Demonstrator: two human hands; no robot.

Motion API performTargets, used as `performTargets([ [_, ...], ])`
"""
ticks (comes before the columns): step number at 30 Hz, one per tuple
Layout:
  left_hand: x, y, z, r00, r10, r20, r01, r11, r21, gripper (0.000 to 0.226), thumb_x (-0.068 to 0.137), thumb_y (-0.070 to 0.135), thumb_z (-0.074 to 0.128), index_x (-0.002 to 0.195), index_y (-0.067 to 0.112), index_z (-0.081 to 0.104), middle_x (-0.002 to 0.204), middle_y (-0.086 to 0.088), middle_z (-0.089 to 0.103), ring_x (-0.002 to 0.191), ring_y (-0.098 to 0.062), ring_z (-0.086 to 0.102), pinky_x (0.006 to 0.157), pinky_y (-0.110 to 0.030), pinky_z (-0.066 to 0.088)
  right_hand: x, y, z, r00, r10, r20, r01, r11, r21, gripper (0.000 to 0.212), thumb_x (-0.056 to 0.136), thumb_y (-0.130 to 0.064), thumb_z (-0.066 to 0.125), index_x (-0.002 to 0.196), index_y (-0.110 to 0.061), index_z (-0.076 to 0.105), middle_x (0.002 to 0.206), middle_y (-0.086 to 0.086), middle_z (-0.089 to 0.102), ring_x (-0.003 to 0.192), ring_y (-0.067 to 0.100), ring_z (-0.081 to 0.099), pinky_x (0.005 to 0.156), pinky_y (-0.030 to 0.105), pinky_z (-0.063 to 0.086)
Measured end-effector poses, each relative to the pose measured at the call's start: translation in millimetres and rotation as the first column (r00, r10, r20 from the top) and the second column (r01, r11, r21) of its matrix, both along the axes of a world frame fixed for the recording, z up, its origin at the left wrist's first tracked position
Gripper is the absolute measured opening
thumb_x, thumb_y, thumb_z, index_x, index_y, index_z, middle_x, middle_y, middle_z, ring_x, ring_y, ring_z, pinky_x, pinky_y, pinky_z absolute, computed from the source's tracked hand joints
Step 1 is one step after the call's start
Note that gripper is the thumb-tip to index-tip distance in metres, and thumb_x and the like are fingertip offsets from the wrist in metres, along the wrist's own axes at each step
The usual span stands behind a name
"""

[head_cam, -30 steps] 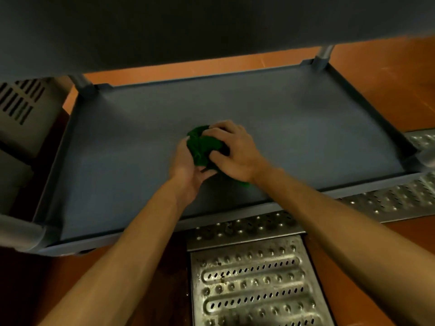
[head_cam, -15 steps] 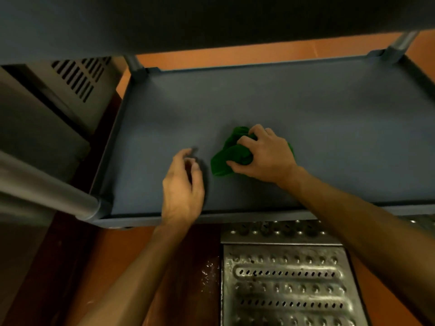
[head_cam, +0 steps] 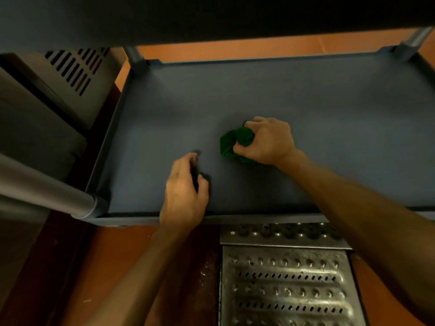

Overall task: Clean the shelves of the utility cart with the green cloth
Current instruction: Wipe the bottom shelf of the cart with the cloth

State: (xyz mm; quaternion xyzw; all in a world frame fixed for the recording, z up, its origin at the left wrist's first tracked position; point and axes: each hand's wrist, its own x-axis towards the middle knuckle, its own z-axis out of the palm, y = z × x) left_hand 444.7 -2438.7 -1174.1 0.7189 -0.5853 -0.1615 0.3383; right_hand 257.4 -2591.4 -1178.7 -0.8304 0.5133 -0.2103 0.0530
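Nearest the person: perforated metal floor grate (head_cam: 287,285), below the cart's front rim (head_cam: 259,218).

Just past the rim is the left hand (head_cam: 184,191). Its fingers are loosely curled and hold nothing. It sits low over the shelf; contact can't be confirmed. It lies left of the grip and closer to the person, near the cloth but clear of it.

Right hand (head_cam: 268,141) is fisted around the green cloth (head_cam: 231,142), fingers and thumb closed on the wad. The cloth is bunched, not spread. The loose part spills out of the fist on the thumb side, toward the left hand, and lies on the lower shelf (head_cam: 317,90) about mid-depth.

Key relation: the shelf's long axis runs left to right across the grip. Bare surface opens on both sides of the fist and beyond it toward the back wall. The right hand already has the cloth, so the wipe is probably its job. Strokes likely follow the long axis. The left hand sits close to a leftward sweep path and may need to move off.

Beyond the grip: back corner post (head_cam: 135,58), then orange floor (head_cam: 259,48). The upper shelf (head_cam: 164,15) overhangs everything, so headroom above the fist looks limited.
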Motion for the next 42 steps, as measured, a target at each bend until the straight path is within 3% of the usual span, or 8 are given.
performTargets([
  [5,-1,1,-1,0.999,-0.025,0.035,0.023,0.999,0.045,0.055,0.095,0.014,0.059,0.146,0.016,0.040,0.142,-0.005,0.041,0.123,-0.012,0.046,0.101,-0.018,0.032,-18,-24,3,0.997,-0.079,-0.015,0.080,0.997,0.012,0.050,0.065,-0.070,0.044,0.068,-0.022,0.058,0.074,-0.003,0.059,0.074,0.024,0.064,0.060,0.029,0.043],
  [11,0,0,-1,0.999,-0.009,0.038,0.007,0.998,0.065,0.057,0.095,0.017,0.059,0.147,0.019,0.036,0.145,-0.002,0.035,0.127,-0.017,0.045,0.105,-0.024,0.034,-70,-50,-1,0.978,-0.196,-0.067,0.194,0.980,-0.039,0.056,0.077,-0.068,0.047,0.101,-0.021,0.063,0.101,0.008,0.057,0.084,0.035,0.062,0.065,0.037,0.050],
  [21,0,2,-1,0.996,0.010,0.090,-0.010,1.000,-0.005,0.049,0.088,0.008,0.065,0.135,0.007,0.050,0.141,-0.013,0.040,0.126,-0.025,0.047,0.105,-0.024,0.032,-170,-51,-2,0.875,-0.474,-0.099,0.469,0.881,-0.064,0.052,0.084,-0.061,0.049,0.107,-0.016,0.059,0.107,0.018,0.053,0.095,0.044,0.055,0.065,0.043,0.049],
  [26,-1,4,1,0.995,0.010,0.096,-0.009,1.000,-0.015,0.047,0.089,0.007,0.065,0.134,0.005,0.051,0.139,-0.014,0.042,0.121,-0.022,0.047,0.100,-0.020,0.031,-207,-38,-7,0.854,-0.518,-0.053,0.513,0.854,-0.084,0.061,0.082,-0.053,0.043,0.127,-0.013,0.054,0.133,0.018,0.049,0.117,0.046,0.044,0.080,0.056,0.051],
  [30,-2,4,3,0.995,0.007,0.095,-0.005,1.000,-0.018,0.047,0.089,0.007,0.065,0.133,0.005,0.051,0.138,-0.015,0.043,0.120,-0.024,0.048,0.100,-0.023,0.032,-223,-33,-6,0.843,-0.538,-0.008,0.536,0.842,-0.059,0.069,0.084,-0.038,0.045,0.150,-0.022,0.033,0.160,0.013,0.024,0.128,0.051,0.036,0.100,0.057,0.039],
  [32,-3,4,3,0.995,0.005,0.100,-0.004,1.000,-0.013,0.047,0.089,0.008,0.065,0.134,0.006,0.051,0.138,-0.014,0.043,0.119,-0.022,0.048,0.099,-0.024,0.034,-227,-33,-5,0.859,-0.511,-0.025,0.508,0.857,-0.092,0.069,0.085,-0.033,0.044,0.153,-0.023,0.031,0.161,0.013,0.023,0.121,0.052,0.044,0.098,0.055,0.041],
  [37,-8,5,5,0.994,-0.004,0.106,0.003,1.000,0.016,0.047,0.090,0.010,0.065,0.134,0.007,0.051,0.139,-0.014,0.043,0.120,-0.023,0.048,0.097,-0.024,0.033,-219,-33,5,0.852,-0.521,-0.052,0.519,0.854,-0.043,0.056,0.078,-0.038,0.037,0.127,-0.028,0.062,0.137,0.004,0.057,0.108,0.048,0.052,0.086,0.051,0.051],
  [42,-12,6,3,0.995,-0.034,0.098,0.035,0.999,-0.005,0.047,0.087,0.011,0.068,0.132,0.007,0.053,0.136,-0.014,0.045,0.119,-0.023,0.050,0.099,-0.025,0.035,-205,-30,9,0.811,-0.583,-0.055,0.584,0.812,-0.002,0.055,0.083,-0.058,0.043,0.122,-0.025,0.063,0.128,0.009,0.058,0.112,0.044,0.049,0.082,0.048,0.049],
])
